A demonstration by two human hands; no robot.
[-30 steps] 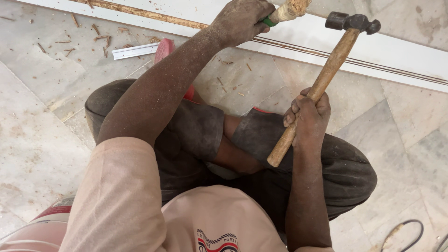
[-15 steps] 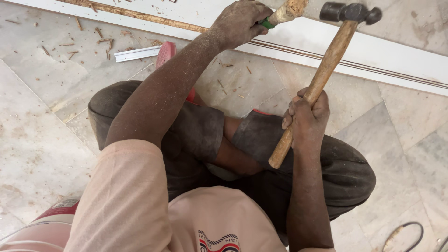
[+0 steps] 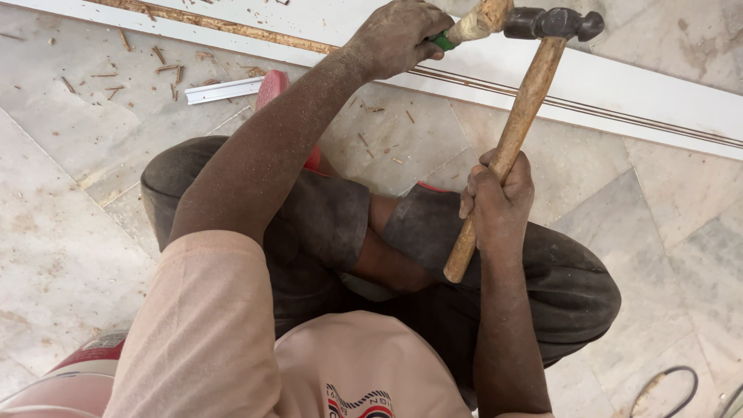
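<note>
The left hand (image 3: 398, 35) is wrapped around a chisel (image 3: 480, 19) with a pale wooden handle and green collar, held over the long white board (image 3: 642, 93) that lies on the marble floor (image 3: 62, 232). The right hand (image 3: 499, 193) grips the wooden shaft of a hammer (image 3: 518, 128), whose steel head meets the chisel's butt above the board. This looks like mid-chiselling; a further blow would call for a steady chisel and a square strike

The chisel (image 3: 481, 19) blade is hidden behind the left hand (image 3: 398, 35).
</note>
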